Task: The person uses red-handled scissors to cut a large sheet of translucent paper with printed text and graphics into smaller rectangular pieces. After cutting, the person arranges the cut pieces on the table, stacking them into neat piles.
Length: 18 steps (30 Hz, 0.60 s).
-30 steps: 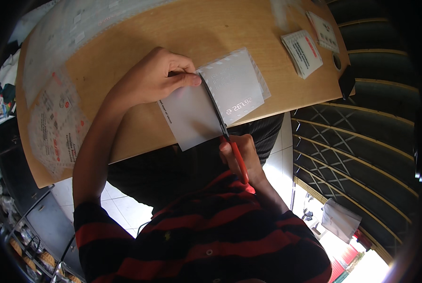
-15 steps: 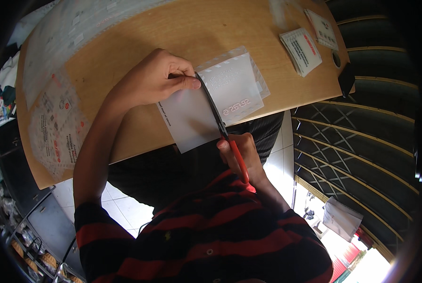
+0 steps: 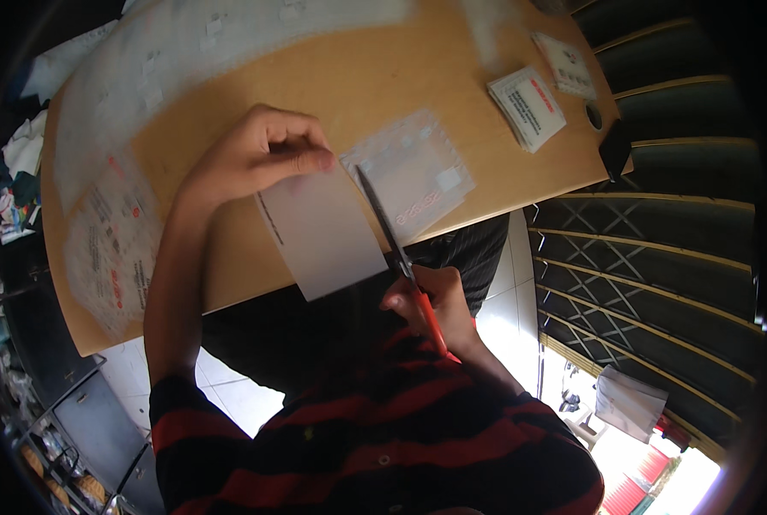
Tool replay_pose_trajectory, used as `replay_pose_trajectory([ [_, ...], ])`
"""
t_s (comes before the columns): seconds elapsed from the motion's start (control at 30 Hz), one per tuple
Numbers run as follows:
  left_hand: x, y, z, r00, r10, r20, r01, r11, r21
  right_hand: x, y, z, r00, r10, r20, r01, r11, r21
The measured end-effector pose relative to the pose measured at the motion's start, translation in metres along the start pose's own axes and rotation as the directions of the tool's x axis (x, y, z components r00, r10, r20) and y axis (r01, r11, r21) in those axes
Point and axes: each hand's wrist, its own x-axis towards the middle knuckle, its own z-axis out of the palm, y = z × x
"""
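Observation:
My left hand (image 3: pixel 293 153) pinches the top corner of a translucent plastic sheet (image 3: pixel 323 232). The sheet hangs down past the near table edge, with a line of small dark print along its left side. A pair of scissors (image 3: pixel 389 230) with red handles is in my right hand (image 3: pixel 439 300), low at the near edge. Its long dark blades point up and away, just right of the sheet, and look closed or nearly so. Beyond them, flat on the wooden table (image 3: pixel 229 154), lie printed translucent pieces (image 3: pixel 413 176); how many overlap I cannot tell.
A stack of printed cards or sheets (image 3: pixel 528 107) sits at the far right, beside another small pile (image 3: pixel 565 64). Large clear plastic sheets (image 3: pixel 186 64) cover the back left; printed plastic (image 3: pixel 113 249) lies at the left edge. A folding metal gate (image 3: pixel 649 223) stands to the right.
The plastic to the right of the blades has come apart from the sheet in my left hand and lies flat. My left hand has moved slightly left and nearer with its sheet.

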Motion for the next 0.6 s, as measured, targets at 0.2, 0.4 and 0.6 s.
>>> replay_pose_trajectory([
  [0.2,0.009,-0.007,0.05,0.986,0.145,-0.086,-0.146,0.989,-0.004,0.001,-0.038,-0.003,0.973,0.064,-0.222,-0.02,0.98,0.197],
  [0.4,0.007,-0.005,0.058,0.983,0.048,-0.178,-0.059,0.997,-0.057,0.021,-0.035,-0.024,0.943,-0.058,-0.327,0.08,0.995,0.054],
  [0.6,0.011,-0.018,0.052,0.825,0.554,-0.115,-0.357,0.667,0.654,0.104,-0.088,-0.106,0.82,-0.196,-0.538,0.169,0.981,-0.099],
])
